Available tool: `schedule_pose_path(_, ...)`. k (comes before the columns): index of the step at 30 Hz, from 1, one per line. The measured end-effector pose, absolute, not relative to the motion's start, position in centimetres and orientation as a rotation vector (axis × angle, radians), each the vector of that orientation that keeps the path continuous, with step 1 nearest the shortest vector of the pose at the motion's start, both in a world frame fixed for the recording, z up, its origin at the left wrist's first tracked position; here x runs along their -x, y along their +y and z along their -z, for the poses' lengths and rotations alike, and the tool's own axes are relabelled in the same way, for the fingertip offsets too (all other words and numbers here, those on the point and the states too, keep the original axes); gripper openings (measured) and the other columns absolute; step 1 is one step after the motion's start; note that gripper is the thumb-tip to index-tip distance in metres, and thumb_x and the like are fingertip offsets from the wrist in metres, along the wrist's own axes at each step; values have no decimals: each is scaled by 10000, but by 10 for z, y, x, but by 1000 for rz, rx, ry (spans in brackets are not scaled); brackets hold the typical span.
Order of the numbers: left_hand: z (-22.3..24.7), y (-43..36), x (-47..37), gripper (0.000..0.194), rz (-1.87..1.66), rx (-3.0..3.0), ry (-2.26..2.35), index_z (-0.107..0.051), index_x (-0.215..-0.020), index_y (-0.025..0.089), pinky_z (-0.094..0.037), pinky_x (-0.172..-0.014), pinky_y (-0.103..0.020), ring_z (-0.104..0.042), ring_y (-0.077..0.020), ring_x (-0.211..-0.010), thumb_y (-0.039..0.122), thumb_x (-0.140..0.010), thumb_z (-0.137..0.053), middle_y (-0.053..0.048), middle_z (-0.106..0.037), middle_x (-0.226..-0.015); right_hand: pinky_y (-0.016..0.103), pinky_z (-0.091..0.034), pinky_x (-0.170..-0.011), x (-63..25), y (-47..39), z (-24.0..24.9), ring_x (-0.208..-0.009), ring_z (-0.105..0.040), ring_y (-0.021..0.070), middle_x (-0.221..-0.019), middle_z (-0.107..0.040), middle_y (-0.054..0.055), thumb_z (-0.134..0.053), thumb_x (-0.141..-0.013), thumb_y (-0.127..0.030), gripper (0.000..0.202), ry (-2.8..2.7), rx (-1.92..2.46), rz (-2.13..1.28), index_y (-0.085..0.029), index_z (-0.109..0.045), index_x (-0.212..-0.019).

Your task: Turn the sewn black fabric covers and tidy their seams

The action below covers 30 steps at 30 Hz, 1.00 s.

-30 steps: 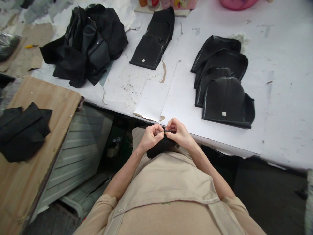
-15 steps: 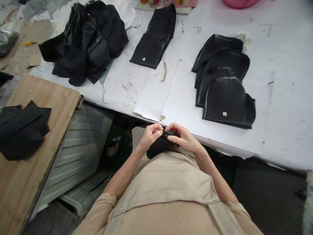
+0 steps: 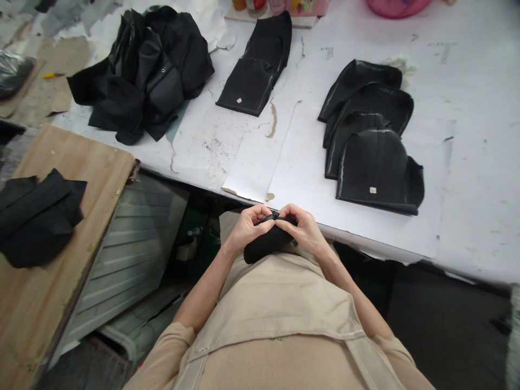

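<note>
Close to my lap, at the table's front edge, a black fabric piece (image 3: 265, 245) hangs from both hands. My left hand (image 3: 248, 228) pinches its upper edge between thumb and fingers. Right beside it, my right hand (image 3: 303, 229) grips the same edge, and the two thumb tips nearly meet. Folds hide the exact shape of the piece. On the table to the right, several black sewn pieces (image 3: 372, 162) overlap in a fanned stack, the front one with a small pale tag. Another short row of black pieces (image 3: 248, 81) lies farther back.
A crumpled heap of black fabric (image 3: 140, 81) rests on the white table (image 3: 203, 146) at the back left. More black cloth (image 3: 40, 216) lies on a wooden board (image 3: 87, 162) to my left. A pink basin (image 3: 398, 6) stands at the far edge, near several bottles (image 3: 258, 5).
My right thumb and fingers have closed in on the fabric's edge beside my left hand, and the thumbs are nearer each other. The stacks on the table have stayed put.
</note>
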<state>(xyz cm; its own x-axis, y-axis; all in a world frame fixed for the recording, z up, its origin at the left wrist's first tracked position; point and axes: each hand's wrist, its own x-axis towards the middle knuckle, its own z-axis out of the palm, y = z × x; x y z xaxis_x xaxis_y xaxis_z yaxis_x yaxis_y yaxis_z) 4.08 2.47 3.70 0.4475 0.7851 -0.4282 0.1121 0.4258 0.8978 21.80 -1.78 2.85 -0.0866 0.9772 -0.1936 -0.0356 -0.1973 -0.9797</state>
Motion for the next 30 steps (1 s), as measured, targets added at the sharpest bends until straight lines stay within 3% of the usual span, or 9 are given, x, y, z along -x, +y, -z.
schedule_pose_path(11,-36,24,-36,300,-504,-979,973,-614,-786,135,-399,-533,-173,-533,-73,-567,345,-715,-816,7,-619,-693,273,-432,-677,-221,-17,-21,-732,-550,147,-796,-612,-1,-751,-775,-347,258,-972,1206,-1518,-206,-537,-746)
schedule_pose_path(23,-55,35,-34,297,-385,-1115,992,-634,-799,127,-388,-560,-196,-509,-88,-600,383,-751,-775,3,-584,-705,264,-400,-620,-220,-16,-29,-673,-512,131,-730,-576,-12,-754,-776,-395,296,-961,1212,-1543,-197,-537,-744)
schedule_pose_path(30,-69,39,-34,328,-334,-1426,1069,-576,-698,138,-291,-500,-199,-381,-74,-547,417,-778,-729,37,-479,-616,257,-385,-600,-219,-11,-32,-649,-495,122,-721,-572,-16,-738,-785,-427,308,-1010,1197,-1557,-192,-541,-754)
